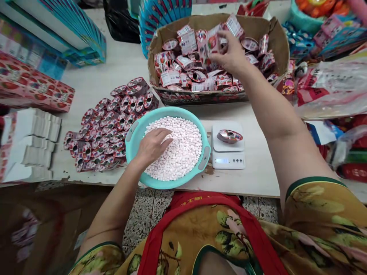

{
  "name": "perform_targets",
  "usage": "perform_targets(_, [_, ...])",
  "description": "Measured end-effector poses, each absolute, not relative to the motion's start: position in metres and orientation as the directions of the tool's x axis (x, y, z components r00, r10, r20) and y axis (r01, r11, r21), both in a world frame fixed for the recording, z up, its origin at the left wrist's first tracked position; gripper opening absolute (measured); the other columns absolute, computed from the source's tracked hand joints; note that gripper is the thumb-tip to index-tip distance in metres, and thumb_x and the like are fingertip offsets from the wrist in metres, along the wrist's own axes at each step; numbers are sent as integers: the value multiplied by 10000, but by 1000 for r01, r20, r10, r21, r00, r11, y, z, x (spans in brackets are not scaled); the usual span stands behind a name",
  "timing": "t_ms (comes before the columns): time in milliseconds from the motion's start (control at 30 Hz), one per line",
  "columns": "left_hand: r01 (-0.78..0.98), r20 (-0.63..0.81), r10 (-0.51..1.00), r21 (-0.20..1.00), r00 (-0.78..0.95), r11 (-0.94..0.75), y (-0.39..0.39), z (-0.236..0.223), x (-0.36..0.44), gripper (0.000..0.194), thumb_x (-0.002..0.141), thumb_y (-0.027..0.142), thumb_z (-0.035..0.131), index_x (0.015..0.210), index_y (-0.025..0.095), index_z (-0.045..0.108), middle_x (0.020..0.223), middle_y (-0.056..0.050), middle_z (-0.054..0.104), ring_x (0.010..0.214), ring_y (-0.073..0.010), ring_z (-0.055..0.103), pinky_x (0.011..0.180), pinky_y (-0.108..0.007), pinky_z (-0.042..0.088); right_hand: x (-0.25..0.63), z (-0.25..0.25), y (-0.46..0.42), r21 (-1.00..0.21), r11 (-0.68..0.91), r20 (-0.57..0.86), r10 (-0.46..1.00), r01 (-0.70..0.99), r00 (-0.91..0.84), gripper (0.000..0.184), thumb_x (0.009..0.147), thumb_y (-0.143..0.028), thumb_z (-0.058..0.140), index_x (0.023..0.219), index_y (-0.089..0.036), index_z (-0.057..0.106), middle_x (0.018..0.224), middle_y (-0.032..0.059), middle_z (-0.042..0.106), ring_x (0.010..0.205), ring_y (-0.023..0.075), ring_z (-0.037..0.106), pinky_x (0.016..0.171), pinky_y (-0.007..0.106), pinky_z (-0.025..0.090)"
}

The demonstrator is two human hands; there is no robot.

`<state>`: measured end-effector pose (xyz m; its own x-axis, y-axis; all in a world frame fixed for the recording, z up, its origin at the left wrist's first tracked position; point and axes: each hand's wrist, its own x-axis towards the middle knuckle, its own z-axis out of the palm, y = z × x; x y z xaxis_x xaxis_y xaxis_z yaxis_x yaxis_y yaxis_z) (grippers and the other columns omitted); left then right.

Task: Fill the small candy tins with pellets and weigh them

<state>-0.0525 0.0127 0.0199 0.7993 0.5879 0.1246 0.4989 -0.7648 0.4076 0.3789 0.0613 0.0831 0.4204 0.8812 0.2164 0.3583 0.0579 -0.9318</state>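
My left hand (pixel 151 147) rests in a teal basin (pixel 134 133) full of small white candies (pixel 183 149), fingers curled into the pile. My right hand (pixel 231 53) reaches into a cardboard box (pixel 279 46) of small red and white pouches and pinches one pouch (pixel 210 44) at its top. One filled pouch (pixel 229 135) lies on a small white digital scale (pixel 228 147) just right of the basin.
A heap of filled pouches (pixel 109 126) lies left of the basin. White folded cartons (pixel 31 141) and pink printed cartons (pixel 31 86) sit at the left. Blue flat boxes (pixel 77 30) stand behind. Plastic bags and packaging (pixel 332 84) crowd the right side.
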Motion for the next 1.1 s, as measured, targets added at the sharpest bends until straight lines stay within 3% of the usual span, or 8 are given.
perform_targets(67, [482, 162, 582, 409, 797, -775, 4, 27, -52, 343, 1021, 426, 527, 1189, 202, 726, 1190, -133, 756, 1144, -305, 693, 1026, -472, 531, 382, 93, 4, -957, 230, 285, 849, 175, 445, 711, 655, -133, 853, 1285, -55, 533, 1032, -41, 737, 839, 70, 670, 901, 364, 597])
perform_targets(200, [448, 212, 574, 439, 791, -779, -9, 39, -44, 327, 1023, 424, 528, 1176, 212, 724, 1176, -114, 758, 1117, -280, 698, 998, -442, 540, 369, 72, -144, -889, 457, 343, 697, -21, 629, 832, 399, -166, 977, 1170, -131, 667, 1097, 54, 768, 1016, 200, 723, 942, 359, 616])
perform_targets(433, [278, 206, 402, 451, 892, -848, -13, 62, 39, 333, 1019, 367, 518, 1261, 223, 696, 1262, -97, 725, 1159, -269, 659, 1003, -409, 508, 303, -22, -319, -955, 83, -218, 460, -286, 861, 625, 443, -220, 942, 1028, -193, 726, 960, 48, 782, 854, 240, 766, 750, 376, 657])
perform_targets(667, [168, -70, 153, 471, 986, -866, -48, 46, 146, 504, 875, 307, 700, 1372, 253, 630, 1390, -116, 637, 1232, -314, 592, 1002, -404, 467, 287, -61, -325, -949, -307, -28, 296, 68, 955, 660, 525, -448, 948, 1065, -159, 702, 974, 74, 757, 874, 234, 710, 957, 504, 583])
perform_targets(767, [171, -146, 109, 538, 983, -826, -63, 33, 168, 377, 869, 300, 681, 1239, 231, 690, 1254, -119, 688, 1132, -305, 638, 958, -394, 470, 299, -73, -322, -873, -473, -21, 284, 121, 958, 747, 549, -560, 905, 1132, -157, 668, 1053, 106, 735, 968, 270, 691, 995, 518, 553])
perform_targets(833, [224, -102, 213, 689, 972, -690, -63, 31, 165, 344, 832, 262, 683, 1170, 194, 694, 1171, -113, 708, 1078, -289, 655, 941, -383, 473, 305, -73, -324, -816, -537, 77, 264, 213, 961, 888, 538, -620, 884, 1239, -145, 615, 1218, 167, 684, 1135, 333, 654, 1053, 556, 509])
perform_targets(933, [164, -63, 473, 971, 879, -175, -49, 41, 131, 394, 757, 268, 739, 1133, 172, 666, 1064, -68, 727, 975, -238, 678, 885, -347, 506, 303, -53, -323, -681, -555, 445, 205, 478, 872, 959, 643, -662, 829, 1392, -155, 513, 1448, 234, 533, 1388, 414, 499, 1129, 633, 418])
perform_targets(1100, [-257, -327, 737, 790, 592, 557, -23, 60, 49, 250, 838, 394, 700, 968, 183, 667, 790, -18, 712, 701, -157, 673, 674, -266, 543, 263, 9, -272, -567, -210, 712, 361, 797, 602, 523, 849, -498, 747, 1273, -228, 605, 1302, 170, 632, 1288, 352, 586, 1077, 592, 481])
